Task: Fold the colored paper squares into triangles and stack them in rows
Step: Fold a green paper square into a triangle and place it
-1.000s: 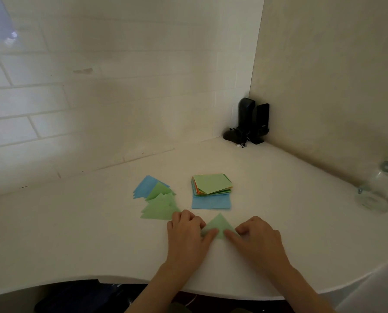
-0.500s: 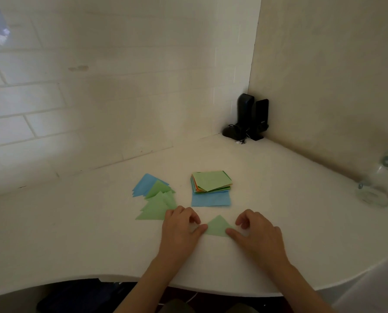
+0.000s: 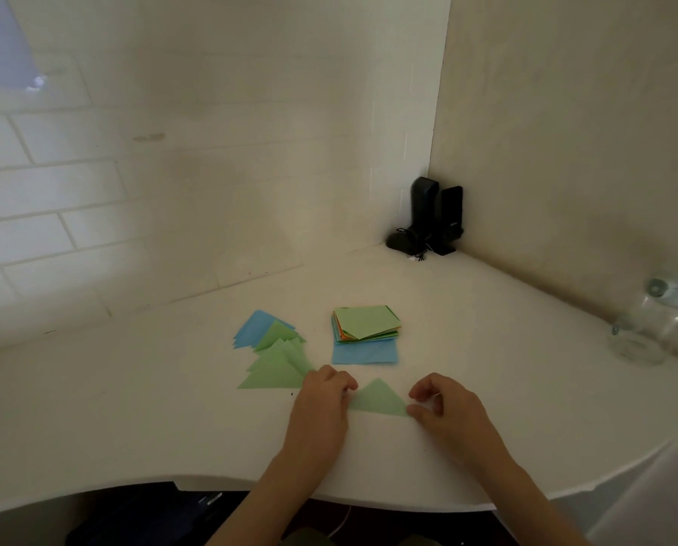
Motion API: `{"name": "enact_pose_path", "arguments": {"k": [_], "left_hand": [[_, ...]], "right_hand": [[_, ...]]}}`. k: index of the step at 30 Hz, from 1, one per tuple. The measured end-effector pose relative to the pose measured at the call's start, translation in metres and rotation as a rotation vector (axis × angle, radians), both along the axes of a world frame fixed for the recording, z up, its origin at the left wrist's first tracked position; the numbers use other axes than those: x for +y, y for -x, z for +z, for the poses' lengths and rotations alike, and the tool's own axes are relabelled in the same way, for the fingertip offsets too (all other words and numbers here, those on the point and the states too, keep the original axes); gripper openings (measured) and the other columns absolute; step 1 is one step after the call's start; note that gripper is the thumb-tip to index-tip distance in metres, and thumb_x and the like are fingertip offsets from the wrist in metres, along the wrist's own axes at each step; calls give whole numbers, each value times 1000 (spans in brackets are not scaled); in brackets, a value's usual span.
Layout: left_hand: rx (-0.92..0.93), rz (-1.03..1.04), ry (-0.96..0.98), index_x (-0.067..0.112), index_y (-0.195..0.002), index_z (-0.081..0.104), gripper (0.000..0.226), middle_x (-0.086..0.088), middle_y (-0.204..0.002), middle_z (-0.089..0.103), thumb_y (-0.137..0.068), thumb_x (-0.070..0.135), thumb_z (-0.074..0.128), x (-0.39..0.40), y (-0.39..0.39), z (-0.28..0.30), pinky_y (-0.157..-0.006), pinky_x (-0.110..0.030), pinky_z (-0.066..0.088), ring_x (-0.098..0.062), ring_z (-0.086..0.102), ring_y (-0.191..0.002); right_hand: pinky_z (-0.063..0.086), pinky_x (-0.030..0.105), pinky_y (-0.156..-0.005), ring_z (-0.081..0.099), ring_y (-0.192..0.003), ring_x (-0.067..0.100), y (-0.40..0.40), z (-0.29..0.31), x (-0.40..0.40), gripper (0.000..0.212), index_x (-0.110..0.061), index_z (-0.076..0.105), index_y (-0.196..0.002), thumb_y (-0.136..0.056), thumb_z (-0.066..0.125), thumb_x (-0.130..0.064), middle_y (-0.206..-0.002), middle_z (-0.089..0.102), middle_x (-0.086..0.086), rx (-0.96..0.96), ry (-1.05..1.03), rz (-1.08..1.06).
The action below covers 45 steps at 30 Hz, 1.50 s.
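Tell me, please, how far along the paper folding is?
Done: blue triangles and green triangles lie overlapped. In hand: the left hand and right hand hold a fresh green triangle. Left: the stack of squares and a blue square.

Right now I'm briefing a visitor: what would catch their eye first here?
The hands, left and right, holding a green triangle at the table's near edge. Beyond it sit folded triangles on the left and a stack of squares on the right.

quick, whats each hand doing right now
Left hand: fingers curled, touching the green triangle at its left corner.
Right hand: pinching its right corner.
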<state>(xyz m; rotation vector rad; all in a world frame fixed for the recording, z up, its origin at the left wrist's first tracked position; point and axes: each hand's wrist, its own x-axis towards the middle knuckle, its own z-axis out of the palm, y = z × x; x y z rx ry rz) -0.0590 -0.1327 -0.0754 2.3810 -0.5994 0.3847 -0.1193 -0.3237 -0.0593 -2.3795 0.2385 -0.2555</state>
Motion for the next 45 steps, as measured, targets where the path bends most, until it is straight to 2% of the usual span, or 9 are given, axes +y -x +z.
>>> {"name": "enact_pose_path", "arguments": {"k": [3, 6, 9, 14, 20, 24, 30, 37, 45], "left_hand": [[-77, 39, -94, 13, -89, 62, 27, -4, -89, 55, -70, -7, 64, -11, 8, -2, -59, -30, 47, -20, 51, -80], [-49, 75, -108, 15, -102, 57, 18, -2, -102, 49, -85, 18, 61, -19, 15, 6, -74, -29, 42, -20, 47, -93], [40, 110, -133, 19, -115, 50, 34, 0, -112, 44, -87, 35, 60, -23, 16, 13, -83, -26, 37, -19, 44, -102], [200, 83, 11, 19, -106, 53, 33, 4, -98, 47, -79, 27, 70, -24, 6, 13, -73, -22, 35, -14, 51, -91], [107, 6, 185, 21, -97, 61, 15, 12, -81, 54, -85, 12, 62, -9, 13, 13, -64, -12, 34, -7, 52, -78], [90, 95, 304, 25, -91, 63, 13, 12, -77, 60, -85, 13, 64, 33, 2, 19, -65, -18, 40, -5, 56, -76], [46, 248, 265, 24, -88, 64, 10, 8, -79, 65, -82, 16, 68, 91, -18, 14, -68, -26, 43, -12, 59, -77], [-19, 315, 173, 26, -86, 64, 11, 14, -79, 62, -81, 17, 68, 98, -33, 0, -67, -32, 41, -13, 51, -76], [-34, 348, 197, 25, -82, 64, 20, 10, -80, 51, -72, 13, 76, 97, -47, -10, -66, -28, 35, -15, 46, -76]], "right_hand": [[43, 28, -76, 46, -67, 1, 2, 0, 3, 16, -32, 57, -84, -77, 70, -24, -74, 48, -19, -15, 28, -2], [43, 32, -81, 45, -68, 0, 3, 1, 4, 19, -36, 53, -81, -79, 69, -25, -75, 48, -19, -7, 27, -8], [43, 33, -82, 45, -68, -1, 4, 1, 5, 22, -39, 51, -78, -79, 68, -26, -75, 48, -19, -15, 30, -15], [43, 34, -84, 44, -71, -3, 5, -3, 5, 21, -39, 51, -78, -79, 67, -26, -81, 52, -18, -43, 42, -10], [43, 20, -64, 50, -61, 4, 1, 0, 0, 15, -27, 61, -80, -75, 74, -31, -78, 60, -13, -117, -46, -35], [47, 25, -66, 56, -64, 6, -8, 6, 3, 9, -27, 60, -78, -81, 68, -30, -81, 63, -14, -213, -27, -83], [50, 30, -79, 61, -80, 11, -49, 5, 17, 15, -17, 68, -94, -80, 70, -20, -92, 66, -4, -304, 124, 5], [41, 30, -97, 56, -110, 15, -106, 17, 40, 33, -17, 61, -118, -87, 61, -29, -123, 61, -1, -186, 226, 45], [38, 33, -84, 57, -104, 10, -126, 9, 49, 24, -34, 66, -106, -91, 51, -44, -118, 61, -14, -104, 364, -41]]}}
